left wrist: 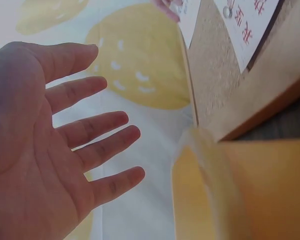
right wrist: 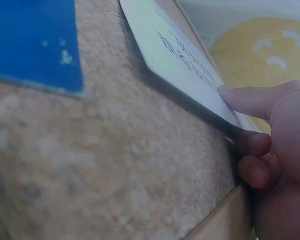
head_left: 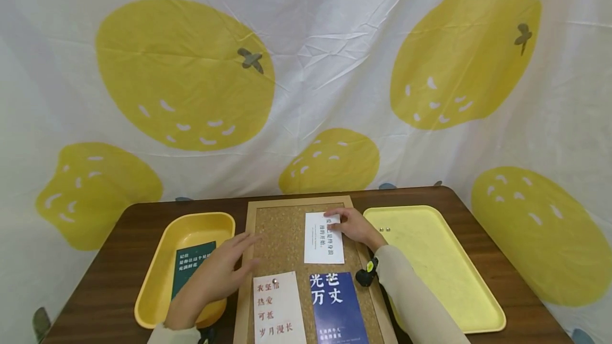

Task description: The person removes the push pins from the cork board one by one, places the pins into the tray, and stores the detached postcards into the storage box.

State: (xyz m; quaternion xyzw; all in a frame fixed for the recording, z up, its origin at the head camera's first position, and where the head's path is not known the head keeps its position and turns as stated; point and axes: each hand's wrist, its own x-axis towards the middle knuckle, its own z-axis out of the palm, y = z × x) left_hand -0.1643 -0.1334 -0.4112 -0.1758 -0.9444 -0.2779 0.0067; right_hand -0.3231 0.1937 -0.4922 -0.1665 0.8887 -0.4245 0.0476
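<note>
A white card [head_left: 315,243] with dark lettering lies turned sideways over the upper part of a wood-framed corkboard [head_left: 279,238]. At its right edge my right hand [head_left: 356,227] pinches it, thumb [right wrist: 245,100] on the printed face and curled fingers at the edge. Lower on the board are a white card with red lettering [head_left: 279,315], with a pin near its top, and a blue card [head_left: 337,315]. My left hand [head_left: 222,269], fingers spread and holding nothing, hovers between the orange-yellow tray [head_left: 155,285] and the board's left edge.
A dark green card [head_left: 184,275] lies in the orange-yellow tray, partly hidden by my left arm. Right of the board is a shallow pale-yellow tray [head_left: 444,269] with two small shiny pins [head_left: 384,229] near its upper left. A lemon-patterned curtain [head_left: 315,94] hangs behind the dark wooden table [head_left: 115,254].
</note>
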